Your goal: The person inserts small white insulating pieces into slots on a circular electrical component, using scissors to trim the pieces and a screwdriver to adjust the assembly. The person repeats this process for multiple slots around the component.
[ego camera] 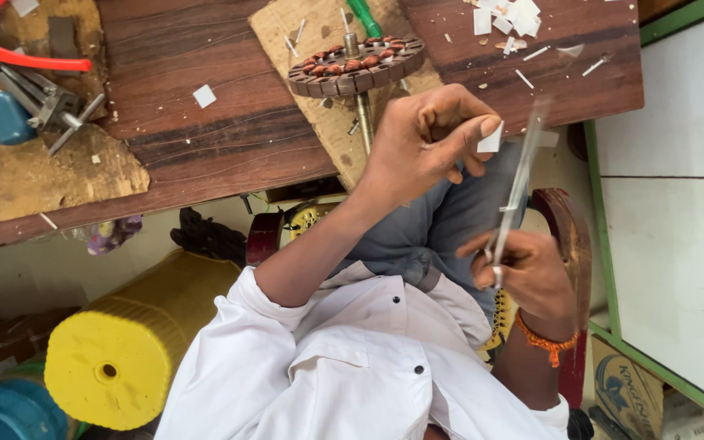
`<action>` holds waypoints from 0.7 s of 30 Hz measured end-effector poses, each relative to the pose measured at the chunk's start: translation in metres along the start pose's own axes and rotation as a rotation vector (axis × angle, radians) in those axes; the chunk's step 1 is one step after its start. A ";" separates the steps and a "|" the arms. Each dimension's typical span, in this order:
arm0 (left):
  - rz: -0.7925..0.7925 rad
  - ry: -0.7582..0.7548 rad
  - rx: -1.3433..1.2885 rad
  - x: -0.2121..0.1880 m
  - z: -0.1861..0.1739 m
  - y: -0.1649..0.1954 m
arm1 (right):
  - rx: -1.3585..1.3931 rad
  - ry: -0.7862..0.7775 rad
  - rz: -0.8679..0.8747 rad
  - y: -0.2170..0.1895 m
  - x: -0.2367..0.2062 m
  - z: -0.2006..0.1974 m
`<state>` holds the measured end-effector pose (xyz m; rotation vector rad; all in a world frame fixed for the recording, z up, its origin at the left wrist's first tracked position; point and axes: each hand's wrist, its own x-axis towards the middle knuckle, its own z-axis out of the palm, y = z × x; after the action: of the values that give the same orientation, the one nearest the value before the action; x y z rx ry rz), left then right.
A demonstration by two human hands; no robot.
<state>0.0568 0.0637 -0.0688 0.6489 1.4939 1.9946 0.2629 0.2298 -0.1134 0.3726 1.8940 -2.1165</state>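
left hand point(425, 143) pinches a white paper slip point(490, 138) — right hand point(531, 273) grips scissors point(519, 183).

- Your left hand point(417, 143) pinches a small white paper piece point(490, 138) at its fingers.
- Your right hand point(531, 277) grips what looks like blurred scissors point(517, 183).
- A copper-wound stator point(356, 65) stands on the bench point(189, 98) just beyond your left hand.

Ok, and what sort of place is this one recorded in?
Most likely a small electrical repair workshop, perhaps for fan motors. A wound stator with copper coils sits on a scarred wooden bench, red-handled pliers lie at its far end, and cut white paper bits are scattered about.
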 end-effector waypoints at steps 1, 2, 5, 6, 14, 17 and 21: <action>0.021 -0.003 -0.022 -0.001 0.000 0.001 | 0.038 0.074 -0.088 -0.004 -0.001 0.001; 0.002 0.020 0.025 -0.003 0.001 0.002 | 0.076 0.150 -0.175 -0.009 -0.003 0.002; 0.012 0.022 0.182 -0.007 0.005 0.004 | 0.257 0.298 -0.427 -0.022 0.007 0.011; 0.051 -0.013 0.252 -0.012 0.005 0.005 | 0.333 0.325 -0.507 -0.026 0.013 0.014; -0.023 -0.224 0.396 -0.038 0.006 0.014 | 0.262 0.507 -0.459 -0.050 0.039 0.041; 0.073 -0.205 0.458 -0.045 0.004 0.012 | 0.169 0.534 -0.320 -0.049 0.034 0.041; 0.239 -0.230 0.581 -0.045 0.005 -0.003 | 0.181 0.439 -0.256 -0.045 0.028 0.031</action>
<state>0.0932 0.0373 -0.0723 1.2992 1.9259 1.5599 0.2202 0.2026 -0.0782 0.7195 2.0744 -2.5542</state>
